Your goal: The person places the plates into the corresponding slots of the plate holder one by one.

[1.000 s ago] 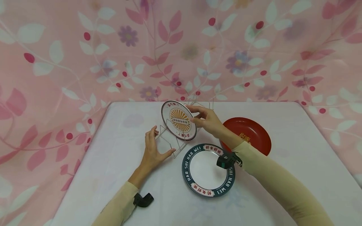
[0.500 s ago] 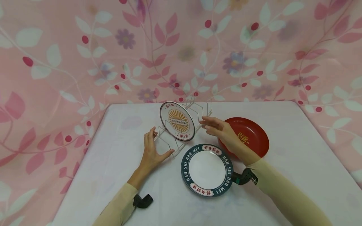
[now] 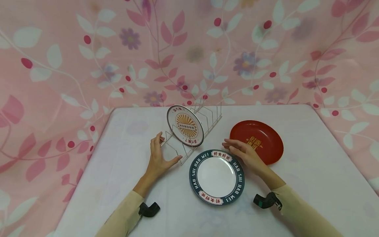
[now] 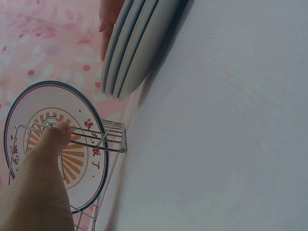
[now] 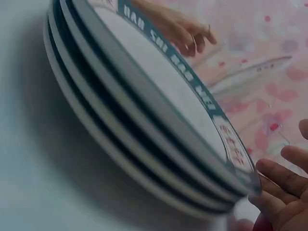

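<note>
My left hand point(image 3: 156, 158) holds the near end of a wire dish rack point(image 3: 207, 133); in the left wrist view the thumb point(image 4: 57, 137) lies over its wires. A white plate point(image 3: 186, 125) with an orange sunburst stands on edge, tilted, in the rack. In front of the rack lies a stack of plates point(image 3: 217, 177), the top one white with a dark green rim. My right hand point(image 3: 250, 158) is at the stack's right far edge, fingers extended. The right wrist view shows those fingertips beside the top plate's rim point(image 5: 236, 149); contact is unclear.
A red oval dish point(image 3: 267, 140) with gold characters lies right of the rack, partly behind my right hand. The white-covered table point(image 3: 130, 131) ends at a pink floral backdrop point(image 3: 195, 52). Further wire slots of the rack extend toward the back.
My right hand has let go of the sunburst plate, left standing in the rack, and moved right and nearer to the stack's rim. The left hand has stayed on the rack.
</note>
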Tool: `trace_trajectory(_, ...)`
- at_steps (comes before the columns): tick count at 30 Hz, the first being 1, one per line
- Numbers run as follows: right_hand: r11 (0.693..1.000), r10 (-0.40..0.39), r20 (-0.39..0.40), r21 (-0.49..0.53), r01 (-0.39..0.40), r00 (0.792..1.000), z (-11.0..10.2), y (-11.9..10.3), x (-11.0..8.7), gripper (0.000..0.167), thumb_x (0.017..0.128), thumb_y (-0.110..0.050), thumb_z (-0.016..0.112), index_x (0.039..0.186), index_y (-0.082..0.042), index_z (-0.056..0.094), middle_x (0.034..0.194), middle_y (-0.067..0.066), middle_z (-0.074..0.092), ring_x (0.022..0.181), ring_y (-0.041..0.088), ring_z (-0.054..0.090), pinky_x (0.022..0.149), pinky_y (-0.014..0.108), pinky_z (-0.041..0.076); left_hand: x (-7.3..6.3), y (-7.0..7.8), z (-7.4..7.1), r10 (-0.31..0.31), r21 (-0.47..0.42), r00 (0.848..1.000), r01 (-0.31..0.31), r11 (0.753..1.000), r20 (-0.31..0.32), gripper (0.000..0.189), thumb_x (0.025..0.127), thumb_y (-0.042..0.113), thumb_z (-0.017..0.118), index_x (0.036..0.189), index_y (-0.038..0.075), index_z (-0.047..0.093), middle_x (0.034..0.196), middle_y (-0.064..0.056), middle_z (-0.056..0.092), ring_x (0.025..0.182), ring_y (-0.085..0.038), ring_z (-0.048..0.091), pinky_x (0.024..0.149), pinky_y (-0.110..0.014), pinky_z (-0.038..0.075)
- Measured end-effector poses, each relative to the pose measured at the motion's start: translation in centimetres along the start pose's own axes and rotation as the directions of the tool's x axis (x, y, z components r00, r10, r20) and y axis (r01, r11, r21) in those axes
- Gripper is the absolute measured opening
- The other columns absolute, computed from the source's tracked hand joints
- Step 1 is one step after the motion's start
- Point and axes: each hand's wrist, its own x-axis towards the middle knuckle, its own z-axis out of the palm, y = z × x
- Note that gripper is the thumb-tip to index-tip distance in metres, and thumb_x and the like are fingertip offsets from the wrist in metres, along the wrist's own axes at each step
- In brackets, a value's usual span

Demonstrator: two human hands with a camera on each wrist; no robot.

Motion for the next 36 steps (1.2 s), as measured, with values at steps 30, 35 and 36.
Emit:
trace_trajectory(30, 0.982, -0.014, 0.116, -0.184, 0.036, 0.993, -2.8, 0.3, -1.3, 0.05, 0.09, -0.013, 0.069, 0.137, -0.014, 0.055, 0.124, 0.009, 0.062, 0.11, 0.028, 0.052, 0.085, 0.024, 0.051, 0.1, -0.2, 0.1, 0.023, 0.016, 1.0, -0.023, 1.0, 0.002, 0.119, 0.063, 0.039, 0.089, 0.154, 0.01, 0.018, 0.125, -0.017, 0.038, 0.121, -0.028, 0.039, 0.104, -0.044, 0.035)
trace_trajectory(35, 0.996, 0.082, 0.166, -0.05, -0.075, 0.983, -4.4, -1.2, -1.5, 0.052, 0.094, -0.015, 0.064, 0.143, -0.02, 0.048, 0.145, 0.013, 0.048, 0.132, 0.039, 0.04, 0.087, 0.031, 0.054, 0.1, -0.2, 0.0, 0.02, 0.016, 1.0, -0.02, 1.0, 0.005, 0.118, 0.063, 0.039, 0.089, 0.154, 0.009, 0.018, 0.125, -0.017, 0.038, 0.12, -0.028, 0.039, 0.103, -0.044, 0.035)
trace_trajectory(36, 0.995, 0.096, 0.182, -0.034, -0.091, 0.979, -4.6, -1.3, -1.6, 0.053, 0.093, -0.015, 0.064, 0.144, -0.021, 0.046, 0.147, 0.014, 0.046, 0.133, 0.039, 0.039, 0.086, 0.033, 0.055, 0.1, -0.2, 0.0, 0.019, 0.015, 1.0, -0.019, 1.0, 0.005, 0.118, 0.063, 0.039, 0.089, 0.154, 0.009, 0.018, 0.125, -0.017, 0.038, 0.12, -0.028, 0.038, 0.103, -0.044, 0.035)
